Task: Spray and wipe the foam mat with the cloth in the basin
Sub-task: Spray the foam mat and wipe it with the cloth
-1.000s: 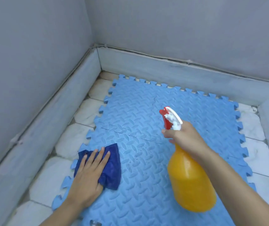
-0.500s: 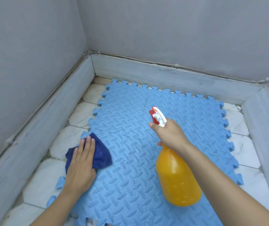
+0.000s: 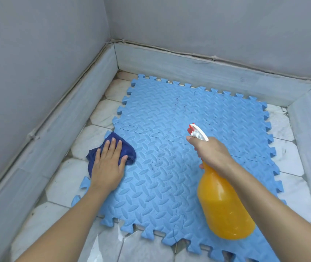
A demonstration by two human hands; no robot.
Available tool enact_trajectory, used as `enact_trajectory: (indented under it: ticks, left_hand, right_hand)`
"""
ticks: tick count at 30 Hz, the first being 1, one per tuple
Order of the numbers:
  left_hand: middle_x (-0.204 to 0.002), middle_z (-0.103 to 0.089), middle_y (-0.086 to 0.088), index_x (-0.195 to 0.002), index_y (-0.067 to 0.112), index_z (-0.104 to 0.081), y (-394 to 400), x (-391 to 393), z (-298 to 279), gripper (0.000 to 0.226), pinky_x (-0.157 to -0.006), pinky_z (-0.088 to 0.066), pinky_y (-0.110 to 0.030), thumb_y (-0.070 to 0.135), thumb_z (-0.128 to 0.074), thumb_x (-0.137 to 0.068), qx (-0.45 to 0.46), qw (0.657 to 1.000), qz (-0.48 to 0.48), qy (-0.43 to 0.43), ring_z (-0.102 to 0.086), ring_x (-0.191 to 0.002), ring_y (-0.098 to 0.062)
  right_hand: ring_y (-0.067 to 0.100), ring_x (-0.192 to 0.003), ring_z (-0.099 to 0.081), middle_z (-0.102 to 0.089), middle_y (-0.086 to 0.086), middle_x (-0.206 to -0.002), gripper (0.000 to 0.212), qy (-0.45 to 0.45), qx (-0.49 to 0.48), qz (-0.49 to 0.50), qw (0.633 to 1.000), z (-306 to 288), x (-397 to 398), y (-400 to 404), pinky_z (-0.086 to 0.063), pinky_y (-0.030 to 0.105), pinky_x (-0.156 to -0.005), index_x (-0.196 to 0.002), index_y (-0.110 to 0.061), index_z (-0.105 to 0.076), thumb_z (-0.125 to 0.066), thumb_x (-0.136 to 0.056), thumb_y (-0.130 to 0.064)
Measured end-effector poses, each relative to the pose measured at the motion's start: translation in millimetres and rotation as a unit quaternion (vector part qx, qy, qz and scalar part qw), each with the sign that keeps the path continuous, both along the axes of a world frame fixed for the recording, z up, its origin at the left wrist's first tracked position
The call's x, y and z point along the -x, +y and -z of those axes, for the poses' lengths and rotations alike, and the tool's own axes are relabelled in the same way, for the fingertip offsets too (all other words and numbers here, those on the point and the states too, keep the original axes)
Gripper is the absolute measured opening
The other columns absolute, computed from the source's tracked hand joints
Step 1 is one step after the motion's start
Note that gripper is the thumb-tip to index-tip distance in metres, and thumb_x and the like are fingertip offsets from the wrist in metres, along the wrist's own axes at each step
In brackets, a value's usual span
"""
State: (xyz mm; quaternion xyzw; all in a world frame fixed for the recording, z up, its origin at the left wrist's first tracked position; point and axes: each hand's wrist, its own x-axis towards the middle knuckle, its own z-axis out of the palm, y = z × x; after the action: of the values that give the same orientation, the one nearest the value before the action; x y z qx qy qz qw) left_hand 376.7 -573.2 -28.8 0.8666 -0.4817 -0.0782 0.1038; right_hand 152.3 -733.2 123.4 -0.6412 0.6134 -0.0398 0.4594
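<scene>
A light blue interlocking foam mat [image 3: 169,114] lies on the tiled floor of the walled basin. Dark wet speckles show on the mat's middle and right part. My left hand [image 3: 109,165] presses flat on a dark blue cloth [image 3: 128,150] at the mat's left edge, fingers spread over it. My right hand [image 3: 211,154] grips the neck of an orange spray bottle [image 3: 224,210] with a red and white trigger head [image 3: 198,132], held above the mat's right half, nozzle pointing toward the far left.
White marble floor tiles [image 3: 69,178] show around the mat on the left, right and near side. A low grey stone kerb [image 3: 188,69] and grey walls [image 3: 37,53] close in the left, far and right sides.
My left hand has slid the cloth away along the mat's left edge. My right hand and the bottle have shifted slightly and the view has pulled back, showing the mat's near edge.
</scene>
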Motion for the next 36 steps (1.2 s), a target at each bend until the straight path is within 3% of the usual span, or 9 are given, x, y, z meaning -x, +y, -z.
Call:
enact_trajectory:
  ticks: [5, 10, 15, 20, 26, 28, 31, 33, 36]
  left_hand:
    - [-0.161, -0.008, -0.001, -0.153, 0.017, -0.015, 3.1, -3.6, -0.5, 0.074, -0.119, 0.001, -0.039, 0.055, -0.002, -0.09, -0.016, 1.0, 0.025, 0.002, 0.001, -0.148, -0.018]
    - [-0.161, -0.003, -0.001, -0.153, 0.016, -0.01, 4.2, -7.9, -1.9, 0.079, -0.118, 0.003, -0.038, 0.06, -0.004, -0.089, -0.034, 0.999, 0.041, 0.008, 0.003, -0.148, -0.017]
    - [-0.161, 0.0, -0.002, -0.153, 0.016, -0.007, 2.4, -8.6, -3.5, 0.065, -0.118, 0.004, -0.039, 0.051, -0.021, -0.1, -0.044, 0.998, 0.042, 0.019, 0.006, -0.148, -0.018]
    - [-0.161, 0.003, -0.001, -0.153, 0.017, -0.003, 2.2, -8.4, -6.0, 0.066, -0.119, 0.004, -0.04, 0.05, -0.021, -0.099, -0.055, 0.997, 0.047, 0.023, 0.009, -0.147, -0.017]
    - [-0.161, -0.001, -0.002, -0.153, 0.017, -0.006, 3.3, -8.8, -4.1, 0.072, -0.119, 0.003, -0.041, 0.058, -0.023, -0.096, -0.042, 0.998, 0.048, 0.019, 0.006, -0.148, -0.018]
    - [-0.161, -0.002, -0.002, -0.153, 0.019, -0.007, 3.1, -8.7, -1.7, 0.07, -0.119, 0.001, -0.041, 0.057, -0.023, -0.096, -0.043, 0.998, 0.049, 0.007, 0.004, -0.148, -0.018]
    - [-0.161, -0.007, -0.003, -0.153, 0.021, -0.012, 3.8, -10.6, 3.8, 0.064, -0.118, -0.003, -0.042, 0.055, -0.017, -0.098, -0.035, 0.998, 0.047, -0.017, -0.002, -0.148, -0.02]
    - [-0.16, -0.012, -0.005, -0.152, 0.019, -0.017, 3.8, -12.3, 7.6, 0.07, -0.117, -0.006, -0.042, 0.058, -0.011, -0.094, -0.025, 0.998, 0.047, -0.027, -0.007, -0.147, -0.022]
    - [-0.158, -0.02, -0.009, -0.151, 0.015, -0.025, 4.6, -14.5, 10.8, 0.076, -0.117, 0.004, -0.034, 0.059, -0.009, -0.09, -0.024, 0.998, 0.055, -0.031, -0.015, -0.146, -0.025]
  right_hand:
    - [0.022, -0.074, -0.058, -0.066, 0.018, -0.101, 0.048, -0.013, 0.027, -0.062, 0.998, -13.1, 15.9, 23.2, -0.052, 0.032, -0.055, -0.101, -0.001, -0.063, -0.053, -0.094, -0.048]
    - [0.035, -0.077, -0.067, -0.068, 0.022, -0.087, 0.056, 0.084, 0.016, -0.135, 0.987, -3.1, 33.1, 61.0, -0.057, 0.048, -0.076, -0.09, 0.006, -0.061, -0.052, -0.095, -0.05]
    - [0.022, -0.074, -0.06, -0.06, 0.0, -0.074, 0.042, 0.09, 0.03, -0.228, 0.969, 3.9, 38.6, 86.4, -0.053, 0.042, -0.07, -0.07, -0.019, -0.052, -0.051, -0.092, -0.055]
    - [0.019, -0.063, -0.052, -0.053, 0.001, -0.064, 0.048, 0.124, 0.004, -0.284, 0.951, 18.2, 45.4, 110.8, -0.04, 0.037, -0.061, -0.063, -0.017, -0.045, -0.05, -0.093, -0.055]
    - [0.018, -0.068, -0.053, -0.057, 0.002, -0.07, 0.043, 0.1, -0.011, -0.35, 0.931, 17.5, 46.6, 126.2, -0.042, 0.038, -0.065, -0.071, -0.017, -0.049, -0.05, -0.092, -0.055]
    - [0.02, -0.061, -0.051, -0.054, 0.005, -0.063, 0.047, 0.085, -0.003, -0.276, 0.957, 9.6, 47.6, 117.6, -0.044, 0.04, -0.062, -0.065, -0.015, -0.047, -0.052, -0.092, -0.053]
    - [0.021, -0.057, -0.056, -0.065, 0.008, -0.071, 0.04, 0.012, -0.001, -0.05, 0.999, -3.1, 56.7, 82.1, -0.054, 0.037, -0.056, -0.071, -0.01, -0.062, -0.058, -0.092, -0.045]
    - [0.018, -0.056, -0.053, -0.065, 0.007, -0.076, 0.037, -0.03, -0.001, 0.052, 0.998, -3.6, 71.1, 51.8, -0.055, 0.034, -0.055, -0.08, -0.006, -0.066, -0.059, -0.091, -0.041]
    - [0.019, -0.066, -0.057, -0.068, 0.009, -0.071, 0.034, -0.078, 0.017, 0.186, 0.979, -0.7, 95.2, 18.6, -0.054, 0.035, -0.057, -0.069, -0.013, -0.066, -0.058, -0.09, -0.039]
